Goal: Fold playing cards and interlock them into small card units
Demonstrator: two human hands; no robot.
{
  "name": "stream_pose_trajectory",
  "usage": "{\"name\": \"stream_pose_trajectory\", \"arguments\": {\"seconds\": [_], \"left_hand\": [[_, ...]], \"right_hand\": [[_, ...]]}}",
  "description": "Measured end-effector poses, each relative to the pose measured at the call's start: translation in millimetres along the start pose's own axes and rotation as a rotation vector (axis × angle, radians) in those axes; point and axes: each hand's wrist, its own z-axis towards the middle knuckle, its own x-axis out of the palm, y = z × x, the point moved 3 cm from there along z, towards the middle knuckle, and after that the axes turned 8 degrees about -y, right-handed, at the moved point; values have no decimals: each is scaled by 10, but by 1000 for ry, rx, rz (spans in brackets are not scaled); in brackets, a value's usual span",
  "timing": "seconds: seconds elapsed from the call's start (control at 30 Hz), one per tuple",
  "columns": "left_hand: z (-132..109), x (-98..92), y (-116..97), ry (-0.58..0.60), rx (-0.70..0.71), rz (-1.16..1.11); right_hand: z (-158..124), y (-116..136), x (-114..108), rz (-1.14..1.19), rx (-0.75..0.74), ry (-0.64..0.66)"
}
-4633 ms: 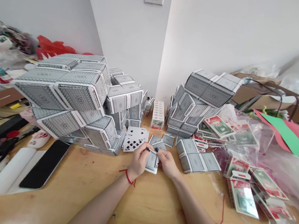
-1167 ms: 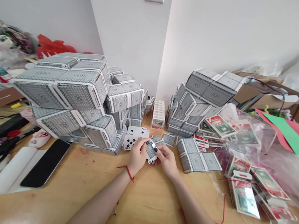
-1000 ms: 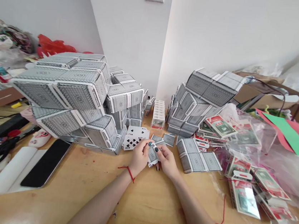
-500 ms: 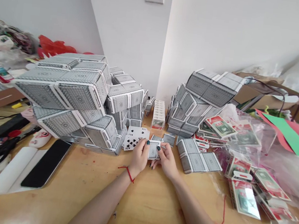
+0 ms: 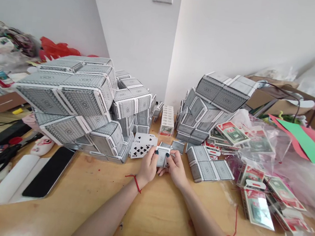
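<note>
At the middle of the counter, the left hand and right hand each close their grip on one grey-backed playing card, back up, long axis near to far. Finished card blocks pile either side; this piece looks unjoined.

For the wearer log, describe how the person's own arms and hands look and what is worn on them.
Both forearms are bare, with no sleeves in view. The left hand has a thin red string bracelet at the wrist. The right hand wears nothing visible. The fingernails on both are painted dark teal.
</note>
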Motion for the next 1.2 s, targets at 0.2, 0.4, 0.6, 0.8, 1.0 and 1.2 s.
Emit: {"name": "stream_pose_trajectory", "arguments": {"seconds": [0.2, 0.4, 0.6, 0.8, 1.0, 1.2], "left_hand": [[-16, 3, -8, -31, 13, -24], [-32, -1, -13, -98, -44, -107], [-33, 5, 3, -106, -94, -163], [-37, 16, 16, -91, -101, -206], [-45, 26, 34, -93, -184, -328], [-26, 47, 53, -116, -214, -276]], "right_hand": [[-15, -9, 11, -8, 46, 12], [-37, -4, 38, 40, 49, 35], [-46, -1, 52, 28, 80, 30], [-46, -8, 41, 21, 90, 24], [-52, 2, 52, -11, 86, 37], [-53, 29, 44, -18, 44, 35]]}}
